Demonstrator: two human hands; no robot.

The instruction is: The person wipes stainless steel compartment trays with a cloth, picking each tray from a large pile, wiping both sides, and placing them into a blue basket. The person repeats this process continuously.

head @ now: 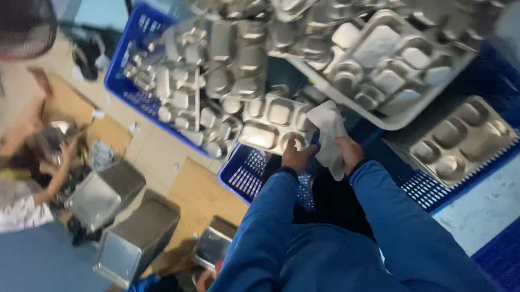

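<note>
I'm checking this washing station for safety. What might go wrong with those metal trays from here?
1. The steel compartment trays are heaped loosely and tilted above the blue crates; pulling one out may bring others sliding down.
2. The left hand grips the edge of a tray bare, so a sharp rim might cut it.
3. The right hand holds only a white cloth, leaving the tray one-handed; it might slip.
</note>
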